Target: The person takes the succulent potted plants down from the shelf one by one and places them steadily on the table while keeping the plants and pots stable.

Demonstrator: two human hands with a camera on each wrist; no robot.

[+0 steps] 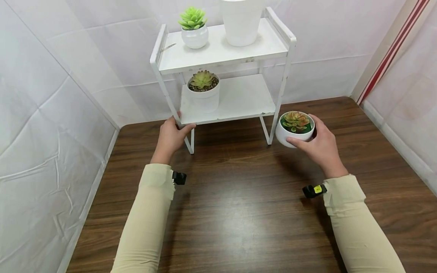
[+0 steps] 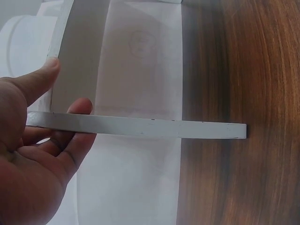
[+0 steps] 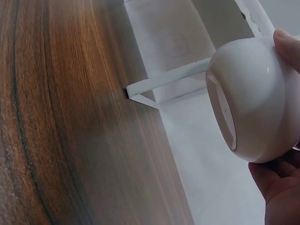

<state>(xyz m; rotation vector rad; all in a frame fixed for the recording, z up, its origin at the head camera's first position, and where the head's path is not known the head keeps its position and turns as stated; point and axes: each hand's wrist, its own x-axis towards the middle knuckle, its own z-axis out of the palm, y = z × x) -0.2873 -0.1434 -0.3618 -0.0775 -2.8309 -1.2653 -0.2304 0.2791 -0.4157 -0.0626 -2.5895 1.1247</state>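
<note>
My right hand (image 1: 322,146) holds a round white pot with a reddish-green succulent (image 1: 296,121), raised off the table beside the shelf's right front leg. In the right wrist view the smooth underside of the pot (image 3: 253,98) shows, thumb on one side and fingers on the other. At the lower left corner of the white two-tier shelf (image 1: 246,91), my left hand (image 1: 170,136) grips the frame. Its thumb lies along the lower board's front edge, and the fingers (image 2: 79,140) curl around the leg (image 2: 140,125).
A potted succulent (image 1: 205,94) stands on the lower board's left. The upper board carries a small pot with a bright green succulent (image 1: 194,36) and a larger white pot (image 1: 240,22). Under the shelf lies a brown wooden table (image 1: 232,197); white sheeting (image 1: 119,68) hangs behind.
</note>
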